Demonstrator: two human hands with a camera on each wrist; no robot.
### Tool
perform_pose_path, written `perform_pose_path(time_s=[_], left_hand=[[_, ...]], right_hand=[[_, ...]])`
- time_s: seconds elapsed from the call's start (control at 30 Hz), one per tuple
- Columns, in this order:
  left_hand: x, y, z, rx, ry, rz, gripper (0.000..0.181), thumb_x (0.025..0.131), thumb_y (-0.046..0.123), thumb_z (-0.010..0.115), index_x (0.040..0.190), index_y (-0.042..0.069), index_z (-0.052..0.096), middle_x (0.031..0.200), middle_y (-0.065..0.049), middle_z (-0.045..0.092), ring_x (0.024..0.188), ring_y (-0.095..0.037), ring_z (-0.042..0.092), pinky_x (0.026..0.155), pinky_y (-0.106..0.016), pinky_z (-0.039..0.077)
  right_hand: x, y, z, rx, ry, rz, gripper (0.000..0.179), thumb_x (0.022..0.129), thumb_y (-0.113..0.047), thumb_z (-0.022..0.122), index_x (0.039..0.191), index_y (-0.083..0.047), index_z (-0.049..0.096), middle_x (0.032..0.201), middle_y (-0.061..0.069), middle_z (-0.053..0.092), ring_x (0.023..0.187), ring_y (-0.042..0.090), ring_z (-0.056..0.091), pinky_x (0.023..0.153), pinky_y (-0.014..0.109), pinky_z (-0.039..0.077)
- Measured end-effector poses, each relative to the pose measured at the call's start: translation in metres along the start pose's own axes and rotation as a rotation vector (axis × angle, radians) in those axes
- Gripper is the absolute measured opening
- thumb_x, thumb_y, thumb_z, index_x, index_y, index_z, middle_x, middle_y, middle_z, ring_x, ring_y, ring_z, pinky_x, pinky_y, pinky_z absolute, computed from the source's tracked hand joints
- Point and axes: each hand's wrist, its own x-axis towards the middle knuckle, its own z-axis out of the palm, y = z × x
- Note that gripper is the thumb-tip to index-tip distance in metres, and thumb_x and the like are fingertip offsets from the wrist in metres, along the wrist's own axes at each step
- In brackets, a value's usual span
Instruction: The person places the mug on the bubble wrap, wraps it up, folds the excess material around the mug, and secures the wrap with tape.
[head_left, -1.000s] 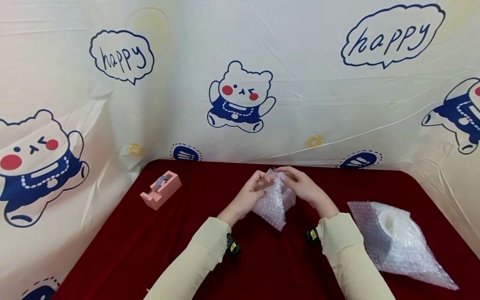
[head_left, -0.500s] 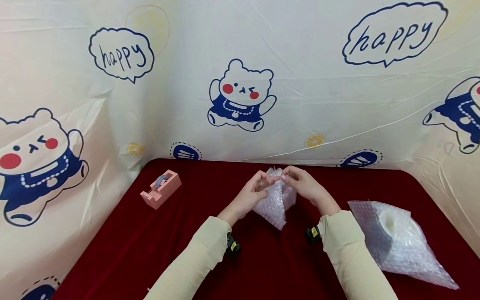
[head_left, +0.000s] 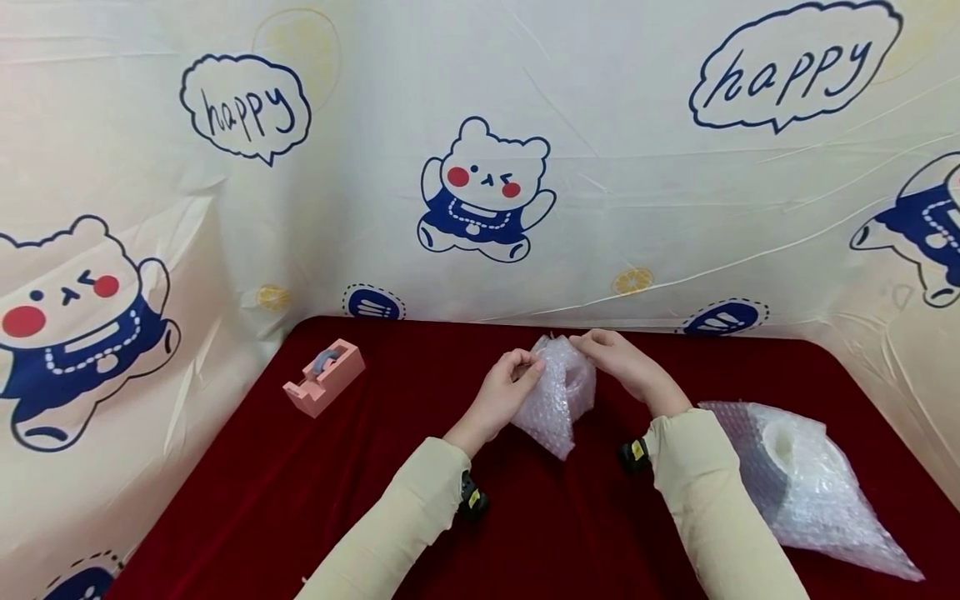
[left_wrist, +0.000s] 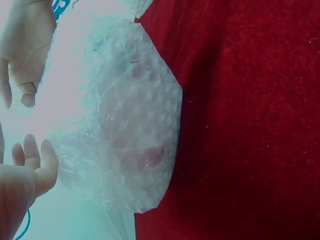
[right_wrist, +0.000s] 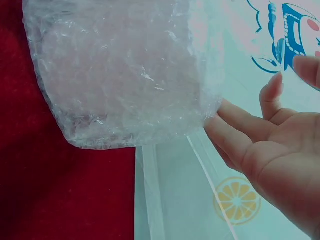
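Observation:
A bundle of bubble wrap (head_left: 551, 404) stands at the far middle of the table, with a ring-like opening of something pale showing through its right side. My left hand (head_left: 504, 390) is at its upper left, thumb and forefinger pinching the edge of the wrap. At its upper right, my right hand (head_left: 626, 367) pinches the top edge. In the right wrist view, other fingers of the right hand (right_wrist: 280, 160) lie against the side of the bubble wrap (right_wrist: 125, 75). The left wrist view shows fingertips of the left hand (left_wrist: 22, 175) beside the wrap; its thumb is hidden.
A pink tape dispenser (head_left: 326, 379) with a grey-blue roll stands at the left rear. To the right lies a larger bubble-wrapped packet (head_left: 813, 492) around a white ring-shaped thing. Dark red cloth covers the table (head_left: 390, 500); a printed curtain (head_left: 622, 192) hangs behind.
My hands came together over the top of the bundle, then moved apart to its left and right edges. The opening in the bundle shows more now. Dispenser and larger packet stay put.

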Motion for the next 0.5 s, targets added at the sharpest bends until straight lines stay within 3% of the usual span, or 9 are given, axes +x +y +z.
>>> perform_pose_path(time_s=[0.13,0.3,0.4,0.5], left_hand=[[0.0,0.003,0.003,0.027,0.033,-0.017,0.025,0.098,0.02,0.053,0.108,-0.003,0.058,0.109,-0.018,0.061,0.094,-0.017,0.054,0.081,-0.023,0.045],[0.001,0.009,0.008,0.032,0.088,-0.101,0.025,0.097,0.019,0.056,0.108,-0.003,0.062,0.111,-0.018,0.064,0.097,-0.019,0.059,0.081,-0.027,0.05],[0.002,0.011,0.01,0.016,0.131,-0.164,0.024,0.095,0.019,0.058,0.107,-0.001,0.064,0.11,-0.017,0.066,0.096,-0.018,0.06,0.081,-0.028,0.051],[0.003,0.012,0.012,0.0,0.18,-0.205,0.023,0.093,0.018,0.059,0.104,-0.001,0.066,0.106,-0.015,0.068,0.088,-0.014,0.059,0.075,-0.025,0.05]], right_hand=[[0.0,-0.001,-0.001,-0.056,0.0,0.005,0.044,0.102,-0.031,0.042,0.119,0.009,0.047,0.126,0.024,0.048,0.121,0.033,0.043,0.107,0.055,0.034],[0.001,-0.004,-0.002,-0.066,0.01,0.006,0.038,0.103,-0.028,0.039,0.114,0.008,0.045,0.121,0.024,0.049,0.118,0.034,0.047,0.103,0.051,0.039],[0.002,-0.007,-0.001,-0.096,0.035,0.002,0.033,0.103,-0.026,0.039,0.107,0.006,0.045,0.109,0.019,0.051,0.106,0.029,0.051,0.09,0.04,0.045],[0.004,-0.01,0.0,-0.168,0.067,-0.012,0.03,0.103,-0.025,0.04,0.103,0.005,0.047,0.093,0.012,0.049,0.089,0.023,0.047,0.074,0.03,0.041]])
